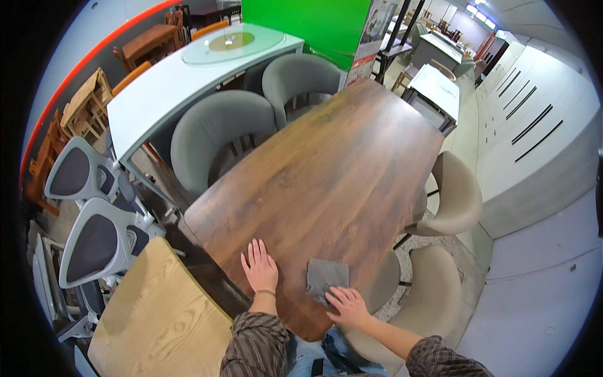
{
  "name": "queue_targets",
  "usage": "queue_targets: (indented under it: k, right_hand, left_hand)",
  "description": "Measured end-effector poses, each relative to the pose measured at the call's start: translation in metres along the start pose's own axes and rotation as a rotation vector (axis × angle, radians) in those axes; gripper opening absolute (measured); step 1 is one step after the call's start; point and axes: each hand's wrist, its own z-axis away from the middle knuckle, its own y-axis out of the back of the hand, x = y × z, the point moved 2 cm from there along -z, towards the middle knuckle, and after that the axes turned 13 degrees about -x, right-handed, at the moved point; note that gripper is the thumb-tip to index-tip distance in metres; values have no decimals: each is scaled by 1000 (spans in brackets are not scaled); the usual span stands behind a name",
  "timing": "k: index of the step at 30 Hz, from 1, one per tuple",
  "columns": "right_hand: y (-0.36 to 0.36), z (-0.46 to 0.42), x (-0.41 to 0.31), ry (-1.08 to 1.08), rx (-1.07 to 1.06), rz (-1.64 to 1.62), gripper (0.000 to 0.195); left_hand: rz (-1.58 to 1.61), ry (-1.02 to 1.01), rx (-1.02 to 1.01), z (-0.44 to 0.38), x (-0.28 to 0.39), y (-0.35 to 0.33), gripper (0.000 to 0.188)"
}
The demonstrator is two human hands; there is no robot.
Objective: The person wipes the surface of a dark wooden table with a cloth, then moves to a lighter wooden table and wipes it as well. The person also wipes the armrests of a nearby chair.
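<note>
A dark brown wood-grain table (pixel 311 188) stretches out before me. My left hand (pixel 261 270) lies flat on its near left part, fingers slightly apart and nothing held. On the near right part is a folded grey cloth (pixel 326 278), spread against the tabletop. My right hand (pixel 347 305) has its fingertips on the lower right corner of this cloth, which wrinkles there; the thumb rests lower, by the table's edge.
Beige chairs (pixel 459 198) stand along the right side, grey upholstered chairs (pixel 221 122) along the left. A pale wooden tabletop (pixel 160 315) is close at my left, near white-framed office chairs (pixel 94 240). Beyond stand a white table (pixel 155 89) with a glass turntable and a green panel (pixel 306 28).
</note>
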Motion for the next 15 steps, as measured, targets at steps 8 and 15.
queue_targets:
  k: [8, 15]
  right_hand:
    - [-5, -54, 0, -26, -20, 81, 50]
    - [-9, -44, 6, -50, 149, -125, 42]
  left_hand:
    - [18, 29, -58, -1, -1, -7, 54]
    - [-10, 35, -55, -1, -2, -10, 54]
